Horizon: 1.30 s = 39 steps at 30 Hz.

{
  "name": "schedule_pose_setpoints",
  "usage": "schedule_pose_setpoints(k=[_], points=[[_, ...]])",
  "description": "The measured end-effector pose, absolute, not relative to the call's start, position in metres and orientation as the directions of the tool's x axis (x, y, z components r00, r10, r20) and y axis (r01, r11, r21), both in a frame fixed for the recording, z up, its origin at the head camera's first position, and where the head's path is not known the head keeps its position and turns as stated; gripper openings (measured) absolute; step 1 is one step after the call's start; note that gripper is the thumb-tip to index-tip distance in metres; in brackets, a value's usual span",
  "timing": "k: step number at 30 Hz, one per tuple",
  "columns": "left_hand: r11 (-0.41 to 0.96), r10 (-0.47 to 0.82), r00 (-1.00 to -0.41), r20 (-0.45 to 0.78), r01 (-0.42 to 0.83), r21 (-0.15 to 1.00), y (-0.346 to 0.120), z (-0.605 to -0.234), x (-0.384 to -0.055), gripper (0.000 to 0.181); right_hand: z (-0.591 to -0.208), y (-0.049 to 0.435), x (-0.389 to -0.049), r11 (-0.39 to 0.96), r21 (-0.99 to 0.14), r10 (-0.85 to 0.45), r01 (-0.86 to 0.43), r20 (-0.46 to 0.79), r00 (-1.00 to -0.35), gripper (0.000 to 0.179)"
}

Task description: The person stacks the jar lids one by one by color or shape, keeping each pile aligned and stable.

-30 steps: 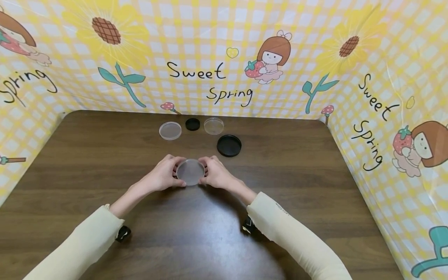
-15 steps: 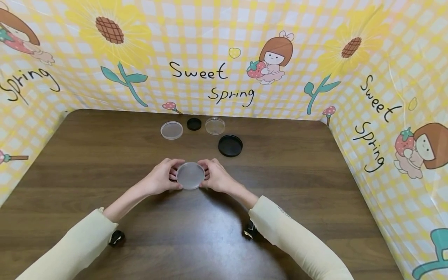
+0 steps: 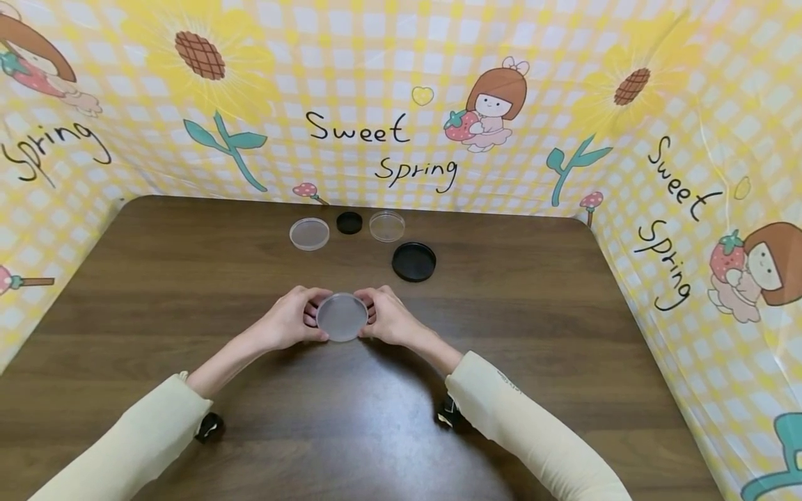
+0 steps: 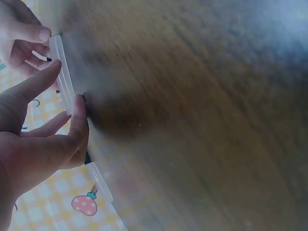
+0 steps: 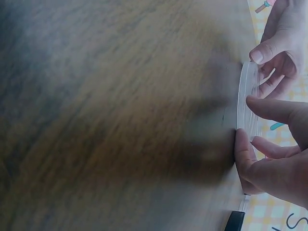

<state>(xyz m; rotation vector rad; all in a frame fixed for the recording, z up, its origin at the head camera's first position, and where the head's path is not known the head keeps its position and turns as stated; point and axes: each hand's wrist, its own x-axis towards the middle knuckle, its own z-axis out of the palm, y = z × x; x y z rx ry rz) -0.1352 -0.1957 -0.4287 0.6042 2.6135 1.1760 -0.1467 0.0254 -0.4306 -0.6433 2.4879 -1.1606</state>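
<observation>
A clear, round petri dish [image 3: 342, 317] lies flat between the two hands, at or just above the tabletop; I cannot tell whether it touches the wood. My left hand [image 3: 293, 319] grips its left rim, thumb at the near side and fingers at the far side. From the other side my right hand [image 3: 391, 317] holds the right rim in the same way. The left wrist view shows the dish edge-on, its pale side wall [image 4: 65, 79] between thumb and fingers. In the right wrist view the clear rim [image 5: 246, 91] lies by the right thumb.
Beyond the hands on the brown wooden table [image 3: 188, 278] lie a clear dish [image 3: 310, 234], a small black disc [image 3: 349, 223], another clear dish [image 3: 386, 227] and a larger black dish [image 3: 414, 262]. A yellow checked cloth [image 3: 351, 69] hangs around the table's back and sides.
Both hands have drawn the petri dish slightly nearer to the person, mostly in the first half second. Since then there is hardly any movement. The other dishes stay put.
</observation>
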Motion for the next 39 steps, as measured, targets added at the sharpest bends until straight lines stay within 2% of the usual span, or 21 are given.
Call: schedule_pose_setpoints(k=[19, 30, 39], points=[[0.569, 0.462, -0.887, -0.022, 0.278, 0.774, -0.197, -0.431, -0.137, 0.067, -0.43, 0.027, -0.152, 0.568, -0.78, -0.535, -0.261, -0.109, -0.838, 0.064], [0.465, 0.516, -0.856, -0.044, 0.237, 0.853, -0.202, -0.429, -0.14, 0.064, -0.428, 0.029, -0.153, 0.537, -0.808, -0.535, -0.243, -0.104, -0.838, 0.065], [0.501, 0.481, -0.872, -0.093, 0.187, 0.845, -0.206, -0.429, -0.143, 0.058, -0.432, 0.029, -0.153, 0.53, -0.81, -0.532, -0.249, -0.089, -0.842, 0.064]])
